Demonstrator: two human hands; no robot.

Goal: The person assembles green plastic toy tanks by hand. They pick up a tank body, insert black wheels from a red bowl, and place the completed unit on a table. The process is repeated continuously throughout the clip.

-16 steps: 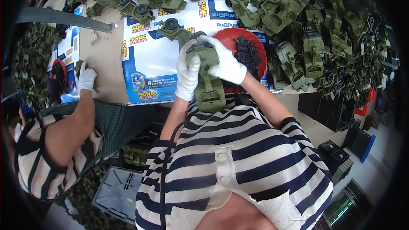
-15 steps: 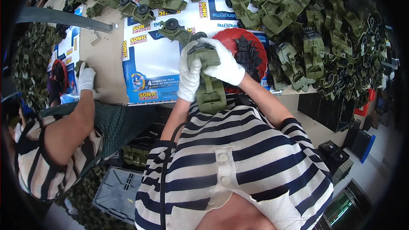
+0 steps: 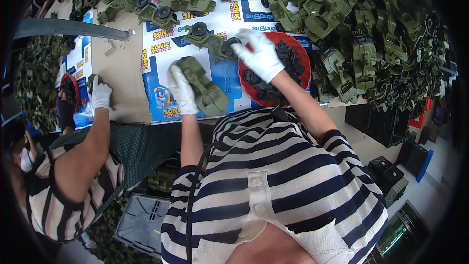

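Observation:
My gloved left hand (image 3: pixel 181 89) is closed on the side of an olive-green plastic toy vehicle body (image 3: pixel 209 92), held tilted over the table near its front edge. My gloved right hand (image 3: pixel 262 58) is to the right, slightly blurred, its thumb and fingers apart. Beside its fingertips lies another green toy vehicle (image 3: pixel 210 42) with black wheels; whether they touch it I cannot tell. Below and right of that hand, a red scalloped dish (image 3: pixel 307 71) holds black plastic parts (image 3: pixel 288 61), partly covered by my wrist.
Piles of green toy vehicles (image 3: pixel 325 12) cover the back and right of the table. Printed blue-and-white sheets (image 3: pixel 171 68) lie under the work. A grey metal bar (image 3: pixel 78 28) crosses at left. There a co-worker's gloved hand (image 3: pixel 101 93) touches a green part.
My hands have parted. The left has carried the toy vehicle body left and turned it; the right has let go and moved right, toward the wheeled toy vehicle, uncovering more of the dish.

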